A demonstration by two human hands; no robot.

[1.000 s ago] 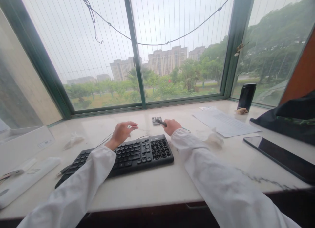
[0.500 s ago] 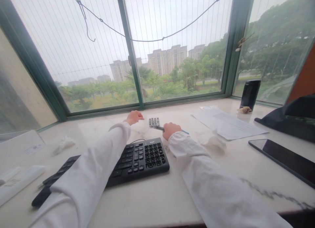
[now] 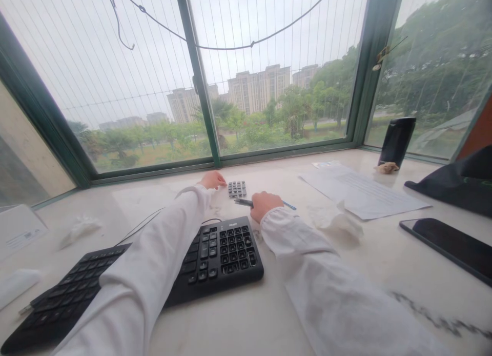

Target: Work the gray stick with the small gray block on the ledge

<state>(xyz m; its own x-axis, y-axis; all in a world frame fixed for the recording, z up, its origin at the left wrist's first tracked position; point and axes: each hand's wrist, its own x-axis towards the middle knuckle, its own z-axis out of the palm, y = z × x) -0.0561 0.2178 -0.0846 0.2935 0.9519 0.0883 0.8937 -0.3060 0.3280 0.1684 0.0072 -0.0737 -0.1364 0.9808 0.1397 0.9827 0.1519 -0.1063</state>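
Observation:
A black keyboard (image 3: 234,253) lies on the white marble surface, partly hidden under my left sleeve; the numeric block on its right shows bare sockets. Behind it sits a small block of loose grey keycaps (image 3: 237,189). My left hand (image 3: 213,180) is at the left edge of these keycaps, fingers pressed together; whether it grips one is too small to tell. My right hand (image 3: 266,204) is closed around a dark tweezer-like tool (image 3: 243,202), its tip pointing left just in front of the keycaps. A thin blue end sticks out behind that hand.
On the right are printed paper (image 3: 369,194), crumpled tissue (image 3: 338,222), a phone (image 3: 449,245), a black cylinder (image 3: 396,143) and a black bag (image 3: 457,184). Tissue (image 3: 79,230) and a white box (image 3: 19,230) lie left. The window frame (image 3: 154,175) borders the back.
My left hand has come closer to the keycaps' left edge. The tool's tip has shifted slightly left and down. The view has shifted, showing more of the keyboard's left part.

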